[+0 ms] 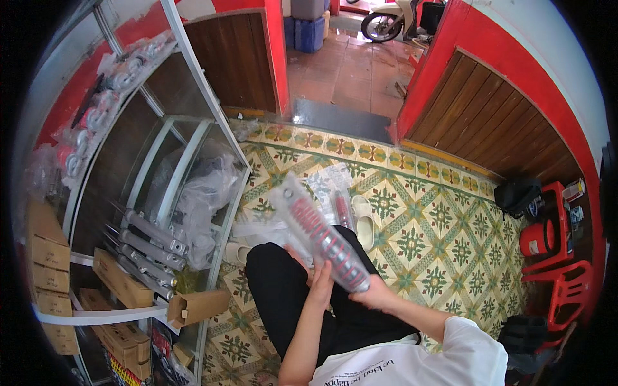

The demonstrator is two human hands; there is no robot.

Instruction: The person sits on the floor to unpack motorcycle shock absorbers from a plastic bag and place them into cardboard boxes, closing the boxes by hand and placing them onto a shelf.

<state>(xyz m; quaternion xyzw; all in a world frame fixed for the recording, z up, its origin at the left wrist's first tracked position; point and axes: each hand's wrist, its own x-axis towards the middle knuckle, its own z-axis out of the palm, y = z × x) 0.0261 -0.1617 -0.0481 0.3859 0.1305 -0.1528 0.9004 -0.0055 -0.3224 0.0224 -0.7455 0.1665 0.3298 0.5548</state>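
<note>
A shock absorber with a red coil spring (309, 217), wrapped in clear plastic, lies slantwise over my lap in the air. My right hand (376, 292) grips its lower end near my right knee. Along its left side, my left hand (320, 284) holds the wrap, its fingers partly hidden by the package. Beyond my knees, a second red-spring shock absorber (342, 208) in clear plastic lies on the tiled floor, beside a sheet of printed paper or wrap (333, 179). Motion blurs the far end of the held package.
At left stands a glass-and-metal display cabinet (205, 72) with grey fork tubes (149, 236), cardboard boxes (50, 255) and an open carton (200, 306). Pale slippers (366, 231) sit by my feet. On the right are a red plastic chair (572, 289) and a red bucket (537, 239).
</note>
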